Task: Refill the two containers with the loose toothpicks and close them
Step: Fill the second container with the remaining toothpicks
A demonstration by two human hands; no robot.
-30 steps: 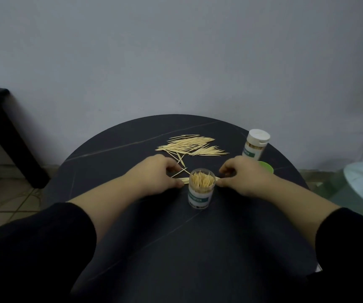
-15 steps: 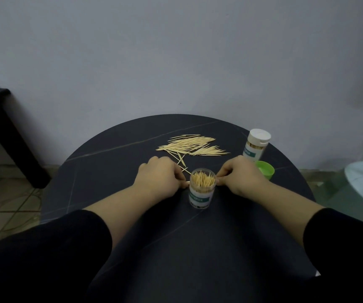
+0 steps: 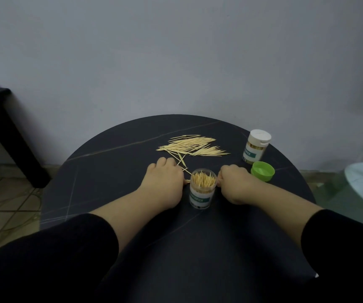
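Left hand (image 3: 165, 184) and right hand (image 3: 235, 185), fingers curled tight, pinch a toothpick bundle (image 3: 187, 181) by its ends, seemingly squaring it for the open container (image 3: 202, 191) between them. Loose toothpicks (image 3: 191, 146) lie beyond the fingertips.

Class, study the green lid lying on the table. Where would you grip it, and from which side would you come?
Grip the green lid by its round side wall, thumb against fingers on opposite sides, coming from above. It lies flat, hollow up, so the rim is open to a pinch from there. The right hand is nearest.
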